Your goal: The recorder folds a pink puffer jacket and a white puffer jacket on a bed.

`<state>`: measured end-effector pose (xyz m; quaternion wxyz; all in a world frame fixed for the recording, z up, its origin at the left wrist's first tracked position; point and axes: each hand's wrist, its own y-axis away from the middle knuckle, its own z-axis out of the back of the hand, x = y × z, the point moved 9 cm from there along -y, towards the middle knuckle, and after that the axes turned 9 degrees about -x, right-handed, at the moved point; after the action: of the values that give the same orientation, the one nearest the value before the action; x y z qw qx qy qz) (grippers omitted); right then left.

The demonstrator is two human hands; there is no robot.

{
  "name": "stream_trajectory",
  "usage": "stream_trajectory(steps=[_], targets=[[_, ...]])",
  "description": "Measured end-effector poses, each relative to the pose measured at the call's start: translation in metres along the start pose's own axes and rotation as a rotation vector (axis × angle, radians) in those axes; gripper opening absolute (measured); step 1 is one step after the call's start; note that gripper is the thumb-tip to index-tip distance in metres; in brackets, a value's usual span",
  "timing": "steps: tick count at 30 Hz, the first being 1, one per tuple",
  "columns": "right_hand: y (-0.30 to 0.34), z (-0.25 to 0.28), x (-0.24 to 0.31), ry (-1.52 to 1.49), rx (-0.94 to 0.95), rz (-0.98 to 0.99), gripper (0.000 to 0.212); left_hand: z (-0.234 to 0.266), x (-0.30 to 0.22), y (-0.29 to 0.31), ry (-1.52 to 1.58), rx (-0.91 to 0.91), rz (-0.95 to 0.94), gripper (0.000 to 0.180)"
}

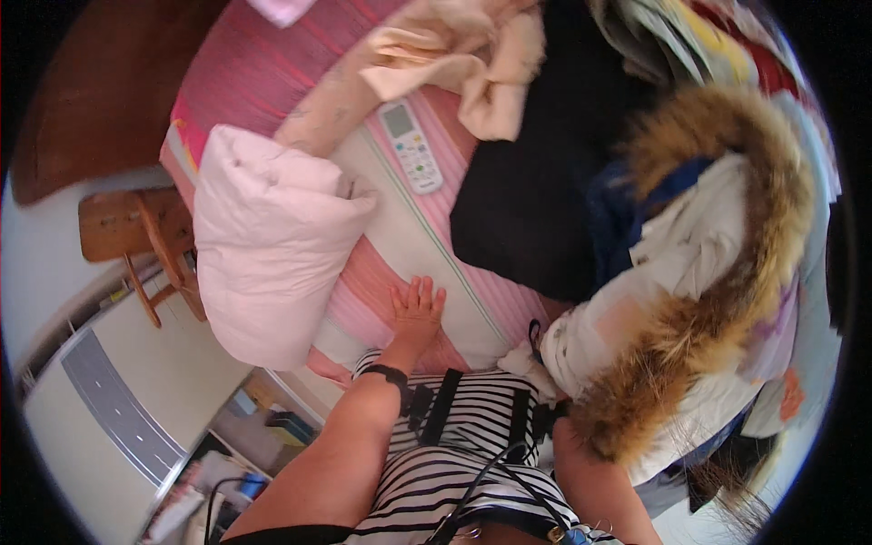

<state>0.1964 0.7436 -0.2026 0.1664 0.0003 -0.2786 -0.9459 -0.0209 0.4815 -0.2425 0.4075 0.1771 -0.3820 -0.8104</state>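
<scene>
My left hand (418,313) lies flat on a pink, white and coral striped bed cover (413,241), fingers stretched out and holding nothing. A dark band circles that wrist. On the right, my right forearm (595,477) runs up under a white coat (590,341) with a thick brown fur trim (699,336). The coat covers my right hand, so its fingers are hidden. A pale pink puffy bundle (272,241), rolled or folded, sits left of my left hand. Beyond my left hand lies a white remote control (411,150). Black cloth (527,200) spreads between the remote and the coat.
Crumpled peach cloth (495,82) lies at the far side of the bed. More clothes (677,41) are heaped at the far right. A wooden stool (123,222) stands off the bed's left side. An open compartment (259,422) with assorted items is at lower left.
</scene>
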Motion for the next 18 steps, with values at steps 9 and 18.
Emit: stream_trajectory(steps=[9,18], targets=[[-0.037,0.009,-0.026,0.033,-0.061,0.153,0.029,0.076,-0.008,0.035,0.112,-0.395,-0.111,0.086],[-0.055,0.012,-0.061,0.007,-0.140,0.115,0.028,0.252,0.254,0.163,0.461,-1.459,0.273,0.056]])
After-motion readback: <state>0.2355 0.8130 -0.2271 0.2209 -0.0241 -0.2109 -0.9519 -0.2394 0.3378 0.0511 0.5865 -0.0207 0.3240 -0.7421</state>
